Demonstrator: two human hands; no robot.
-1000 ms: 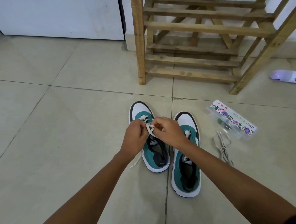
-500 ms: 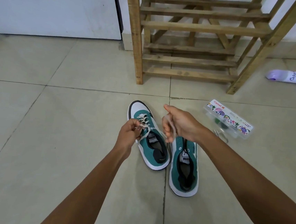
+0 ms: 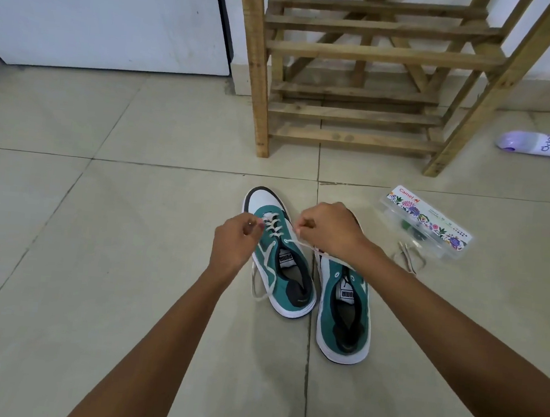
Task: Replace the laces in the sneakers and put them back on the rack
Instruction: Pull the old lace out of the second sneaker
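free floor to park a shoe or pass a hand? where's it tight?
Bare tile left of the left sneaker, out to the white door. Another strip between the rack feet and the sneaker toes. Tight on the right: right sneaker, loose lace, clear plastic box, purple can. Both hands pinch the white lace there.

rack (image 3: 375, 55) behind two sneakers | left sneaker (image 3: 282, 262) just beside right sneaker (image 3: 346, 312) | box (image 3: 428, 223) right of them | loose lace (image 3: 408, 256) beside box
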